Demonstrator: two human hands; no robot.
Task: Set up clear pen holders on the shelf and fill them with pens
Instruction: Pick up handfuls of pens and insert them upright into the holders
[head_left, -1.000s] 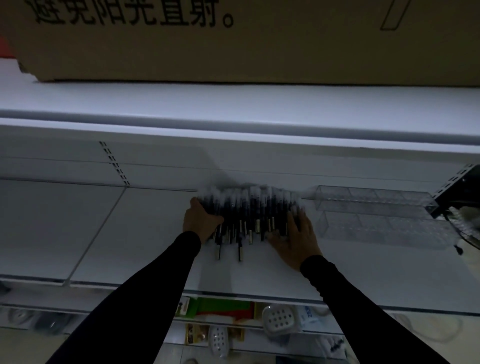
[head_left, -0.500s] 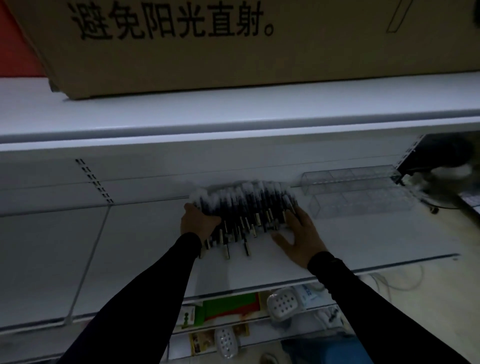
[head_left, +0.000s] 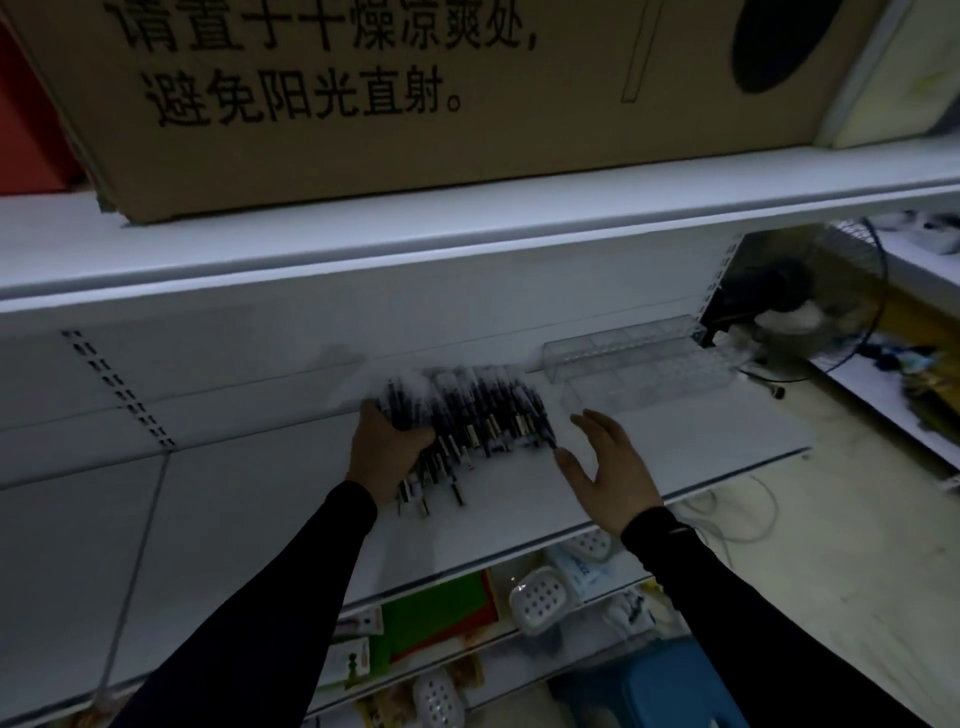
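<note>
Pens (head_left: 478, 415) gripped by left hand (head_left: 387, 457), right hand (head_left: 610, 467) spread beside

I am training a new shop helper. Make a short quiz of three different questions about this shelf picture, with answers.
1. True or false: the clear pen holders already contain pens.
2. Which hand grips part of the pile of pens? A) left hand B) right hand
3. Fill in: on the shelf above stands a cardboard ____.

Key: 1 false; 2 A; 3 box.
</note>
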